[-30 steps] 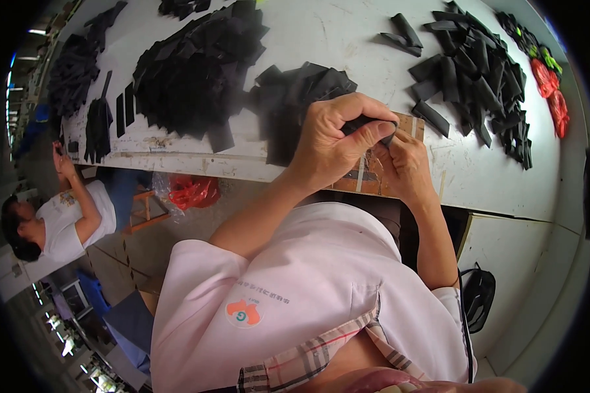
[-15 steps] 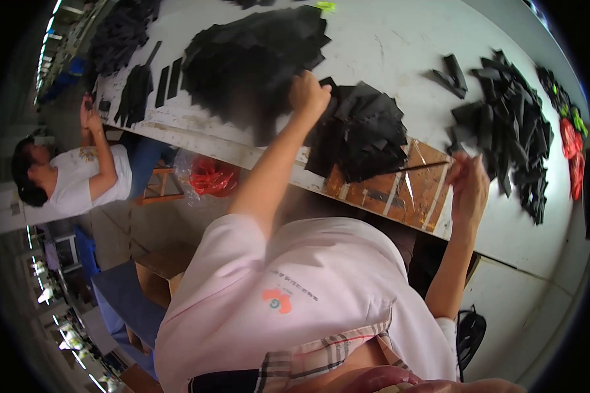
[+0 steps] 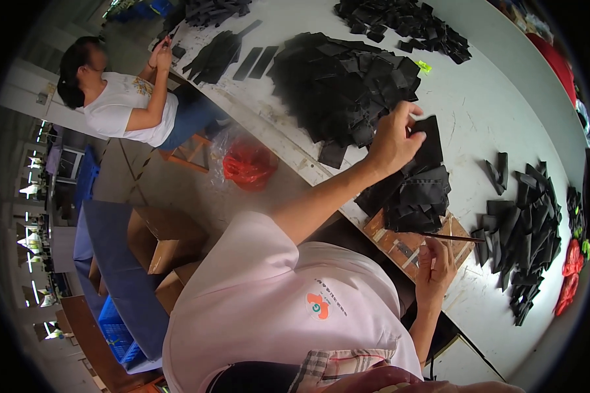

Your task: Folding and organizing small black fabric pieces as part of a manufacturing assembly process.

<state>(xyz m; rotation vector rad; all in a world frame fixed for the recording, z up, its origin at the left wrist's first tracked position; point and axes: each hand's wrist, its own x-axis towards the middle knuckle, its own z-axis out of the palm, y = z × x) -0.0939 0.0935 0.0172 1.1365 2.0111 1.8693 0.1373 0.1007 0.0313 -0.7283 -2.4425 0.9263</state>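
My left hand (image 3: 398, 139) is over the table between a large heap of black flat pieces (image 3: 347, 85) and a smaller stack of them (image 3: 418, 196). Its thumb and forefinger are apart. Just beside the fingertips, a black rectangular piece (image 3: 430, 141) extends from the far end of the smaller stack; whether the fingers touch it is hard to tell. At the stack's near side, my right hand (image 3: 437, 267) has bent fingers around a thin dark stick (image 3: 462, 238), which lies crosswise above the fingertips. Beneath stick and stack is a brown taped board (image 3: 390, 237).
More black pieces (image 3: 524, 223) lie piled at the right, others (image 3: 406, 23) at the far side. A yellow-green scrap (image 3: 424, 67) sits by the large heap. Another person (image 3: 128, 105) sits at the left. A red bag (image 3: 249, 165) and cardboard boxes (image 3: 160, 239) stand below the table edge.
The whole view has turned, shifting the table. My left hand has moved from the large heap's edge to the smaller stack's far end. My right hand and the stick have come closer to the stack.
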